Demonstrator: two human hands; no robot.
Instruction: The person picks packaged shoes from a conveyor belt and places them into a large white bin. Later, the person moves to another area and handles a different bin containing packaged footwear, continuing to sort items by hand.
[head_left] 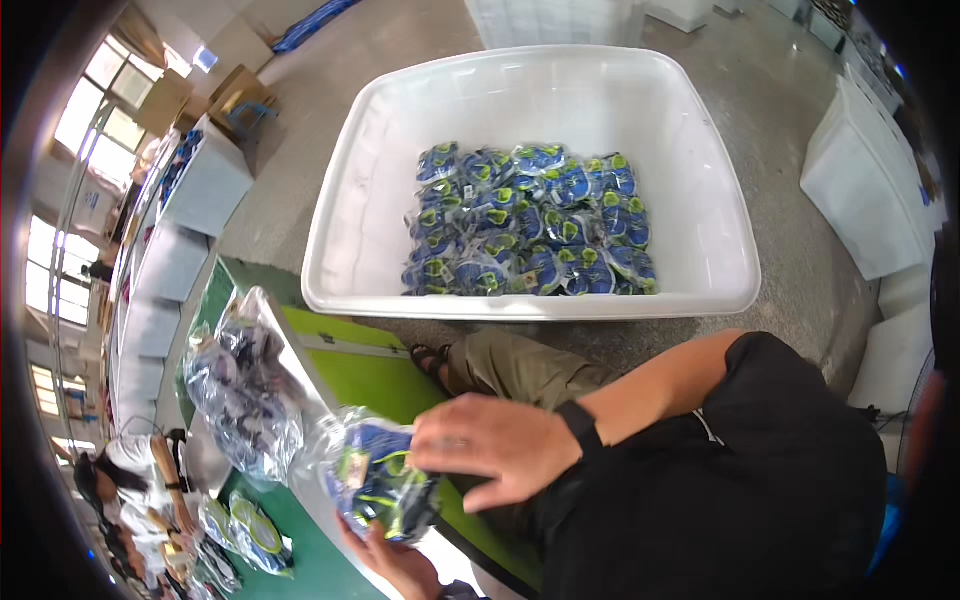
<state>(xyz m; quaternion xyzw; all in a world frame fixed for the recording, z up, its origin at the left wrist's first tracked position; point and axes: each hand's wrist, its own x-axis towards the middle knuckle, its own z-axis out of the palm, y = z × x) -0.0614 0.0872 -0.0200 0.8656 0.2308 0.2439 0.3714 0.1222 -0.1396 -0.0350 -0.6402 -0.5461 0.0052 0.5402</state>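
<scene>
A clear plastic bag of blue and lime-green shoes (372, 480) is held above the edge of the green table. My left hand (398, 567) grips its lower end, with the thumb on the near side and part of the fingers hidden. Over the bag's right side reaches my right hand (490, 447), wearing a black wristband. Its fingers are stretched out, the thumb apart, and the fingertips lie at the plastic. Just left of the bag, several bagged dark shoes (240, 390) are heaped on the table.
Beyond my legs stands a large white tub (530, 305) with rows of bagged blue-green shoes (525, 220). The green table (320, 560) holds loose shoes (258, 535) at lower left. Other people (140, 470) work at far left. White bins (865, 185) stand at right.
</scene>
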